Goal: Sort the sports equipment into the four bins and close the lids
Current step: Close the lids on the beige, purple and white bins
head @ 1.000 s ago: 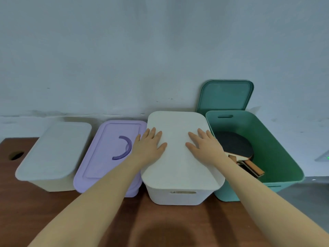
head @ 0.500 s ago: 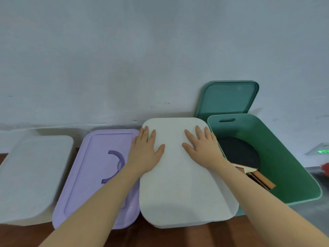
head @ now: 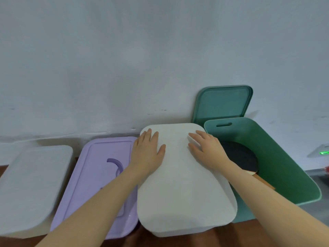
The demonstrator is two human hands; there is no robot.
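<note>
Left hand (head: 148,154): laid flat, fingers straight, on the far left part of the white lid (head: 183,184); nothing is gripped.
Right hand (head: 207,151): laid flat, fingers spread, on the far right part of the same lid.
White lid: seated on the white bin (head: 179,232), third in the row; judged light, stiff plastic, smooth and possibly slippery; best pressed near the edges.
Neighbours: purple lidded bin (head: 96,184) and pale lidded bin (head: 30,186) at left, both covered.
Green bin (head: 284,166): uncovered, a table tennis paddle (head: 240,157) inside.
Green lid (head: 224,102): leant upright against the wall behind; judged light and rigid, best taken by its side edges.
</note>
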